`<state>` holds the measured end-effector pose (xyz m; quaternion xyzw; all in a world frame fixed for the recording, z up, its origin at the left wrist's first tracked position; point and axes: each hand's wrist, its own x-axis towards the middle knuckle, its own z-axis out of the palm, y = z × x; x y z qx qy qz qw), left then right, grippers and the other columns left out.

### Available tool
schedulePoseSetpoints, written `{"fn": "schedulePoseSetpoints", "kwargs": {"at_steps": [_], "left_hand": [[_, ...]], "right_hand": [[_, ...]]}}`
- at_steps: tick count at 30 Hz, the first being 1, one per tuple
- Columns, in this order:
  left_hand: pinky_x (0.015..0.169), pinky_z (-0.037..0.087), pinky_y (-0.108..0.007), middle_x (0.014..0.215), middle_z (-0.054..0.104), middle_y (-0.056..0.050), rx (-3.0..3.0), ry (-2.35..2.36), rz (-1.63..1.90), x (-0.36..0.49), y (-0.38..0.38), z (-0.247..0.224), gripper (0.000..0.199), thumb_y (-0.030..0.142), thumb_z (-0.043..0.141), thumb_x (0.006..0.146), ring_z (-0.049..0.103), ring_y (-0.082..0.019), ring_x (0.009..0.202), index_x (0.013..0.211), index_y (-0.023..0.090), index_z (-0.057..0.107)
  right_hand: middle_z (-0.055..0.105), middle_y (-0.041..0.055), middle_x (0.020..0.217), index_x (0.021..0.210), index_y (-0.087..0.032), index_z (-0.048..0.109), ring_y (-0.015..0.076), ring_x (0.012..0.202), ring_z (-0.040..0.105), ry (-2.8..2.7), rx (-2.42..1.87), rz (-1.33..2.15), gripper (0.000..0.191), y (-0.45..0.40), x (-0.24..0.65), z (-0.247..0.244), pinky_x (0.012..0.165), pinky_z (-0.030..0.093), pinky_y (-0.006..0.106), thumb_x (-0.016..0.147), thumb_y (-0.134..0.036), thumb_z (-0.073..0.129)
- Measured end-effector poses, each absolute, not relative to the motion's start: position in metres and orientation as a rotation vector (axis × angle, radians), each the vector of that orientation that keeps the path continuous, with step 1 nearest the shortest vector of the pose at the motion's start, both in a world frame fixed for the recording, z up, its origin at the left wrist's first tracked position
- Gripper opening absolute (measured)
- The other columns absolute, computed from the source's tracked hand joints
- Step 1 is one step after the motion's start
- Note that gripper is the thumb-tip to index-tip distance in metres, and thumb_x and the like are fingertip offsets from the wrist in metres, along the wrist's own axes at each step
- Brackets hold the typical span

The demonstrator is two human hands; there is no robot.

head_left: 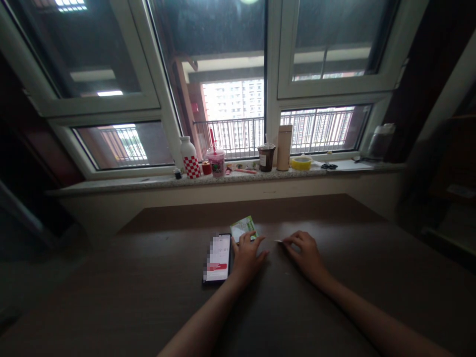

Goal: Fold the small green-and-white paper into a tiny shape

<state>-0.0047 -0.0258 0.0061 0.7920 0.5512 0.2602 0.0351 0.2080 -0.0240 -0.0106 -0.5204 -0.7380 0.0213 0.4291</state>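
On the dark brown table [148, 258], a phone [220, 258] lies with its screen lit. Just right of it is my left hand [248, 255], fingers apart and slightly curled, over the near edge of a green and white packet [241, 227]. My left hand holds nothing that I can see. Further right, my right hand [303, 249] pinches a small pale thin object [278, 241] between thumb and fingertips; it is too small to name. A gap of bare table separates the two hands.
Beyond the table, a stone windowsill [148, 186] carries a checkered white bottle [190, 158], a pink cup [216, 162], a dark drink cup [266, 157], a tan box [284, 148], yellow tape [300, 163] and black scissors [329, 166].
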Motion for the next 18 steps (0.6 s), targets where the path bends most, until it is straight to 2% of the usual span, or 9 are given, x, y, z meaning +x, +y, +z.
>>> {"fn": "schedulePoseSetpoints", "kwargs": {"at_steps": [4,7,10,13,18], "left_hand": [[0.11,0.011,-0.065,0.135,0.05,-0.007,2.431,1.674,0.81,-0.0048,-0.0268,0.0065,0.032,0.038,0.061,0.086,0.04,-0.028,0.128,0.118,0.035,0.063],[0.11,0.01,-0.066,0.133,0.051,-0.005,2.437,1.663,0.827,-0.005,-0.0276,0.007,0.024,0.038,0.059,0.087,0.039,-0.028,0.128,0.109,0.037,0.068],[0.109,0.009,-0.067,0.132,0.052,-0.005,2.44,1.658,0.812,-0.0052,-0.0282,0.0074,0.02,0.037,0.059,0.086,0.039,-0.028,0.128,0.103,0.036,0.07],[0.109,0.008,-0.067,0.133,0.052,-0.005,2.441,1.651,0.792,-0.0052,-0.0284,0.0068,0.022,0.037,0.06,0.086,0.038,-0.029,0.129,0.105,0.036,0.07],[0.108,0.006,-0.068,0.133,0.052,-0.004,2.442,1.653,0.795,-0.0049,-0.0278,0.0044,0.021,0.04,0.058,0.087,0.037,-0.029,0.13,0.102,0.039,0.071]], "right_hand": [[0.065,0.0072,0.104,0.088,-0.026,0.073,0.0241,0.102,0.056,-1.997,-1.233,0.029,0.017,-0.0251,0.2049,-0.0135,0.095,0.041,0.044,0.087,-0.031,0.057],[0.066,0.0055,0.108,0.092,-0.028,0.074,0.025,0.109,0.055,-2.091,-1.246,0.071,0.017,-0.0247,0.203,-0.0164,0.103,0.035,0.049,0.088,-0.029,0.057],[0.066,0.0069,0.108,0.1,-0.029,0.074,0.0247,0.107,0.054,-2.133,-1.267,0.112,0.021,-0.0252,0.2021,-0.017,0.098,0.041,0.044,0.088,-0.033,0.057],[0.063,0.0086,0.107,0.106,-0.029,0.072,0.0236,0.104,0.054,-2.145,-1.276,0.113,0.025,-0.0265,0.2013,-0.0157,0.093,0.045,0.04,0.09,-0.037,0.054],[0.061,0.0082,0.101,0.113,-0.027,0.068,0.0222,0.098,0.054,-2.192,-1.273,0.146,0.028,-0.0264,0.2006,-0.0154,0.088,0.045,0.039,0.092,-0.031,0.05]]}}
